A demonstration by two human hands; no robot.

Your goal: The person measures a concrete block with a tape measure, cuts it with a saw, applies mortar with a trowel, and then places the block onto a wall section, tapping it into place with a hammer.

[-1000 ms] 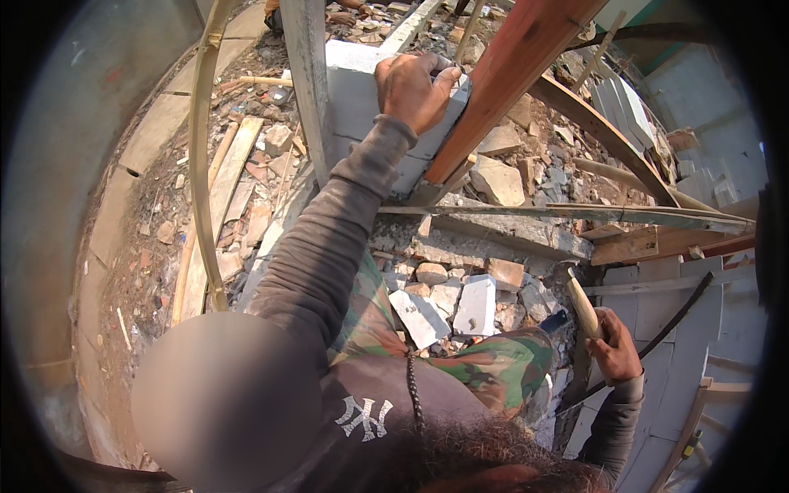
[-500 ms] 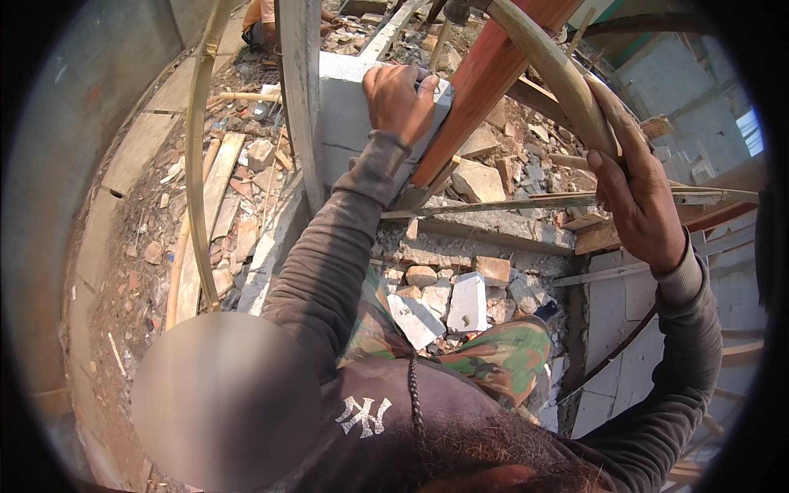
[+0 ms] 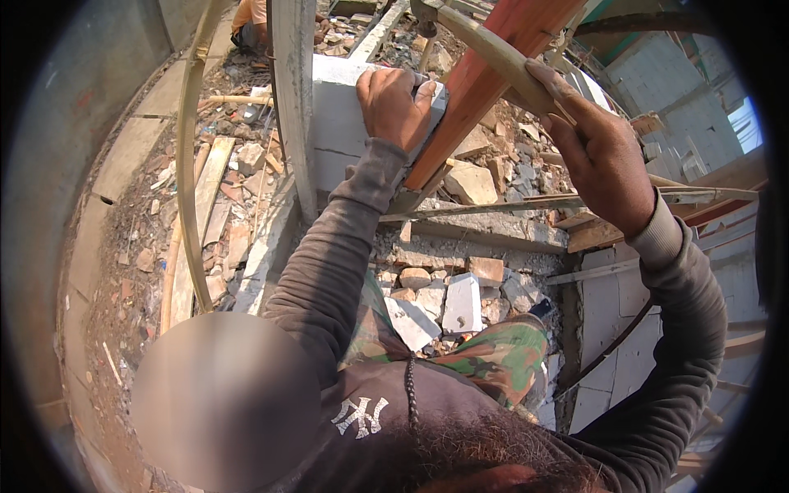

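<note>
My left hand point(image 3: 398, 108) rests closed on the top edge of a pale grey block point(image 3: 335, 123). Its thumb and forefinger are pinched together at the block's corner, and a thin light-brown stick point(image 3: 426, 54) shows just beyond them. What the fingertips hold is too small to tell. On the right, my right hand point(image 3: 604, 156) is wrapped round the wooden handle of a hammer point(image 3: 501, 59). The hammer's dark head is up near the top edge, above the stick. Between my hands a reddish wooden post point(image 3: 485, 78) slants alongside the block.
A grey upright post point(image 3: 293, 107) stands left of the block, with a bent bamboo pole point(image 3: 187, 164) farther left. Broken bricks and rubble point(image 3: 472, 179) cover the ground. A thin wooden strip point(image 3: 509, 205) crosses before me. Another person point(image 3: 251, 23) is at the top left.
My right hand has moved left and slightly up, bringing the hammer's head left toward the stick. My left hand stays at the block's edge.
</note>
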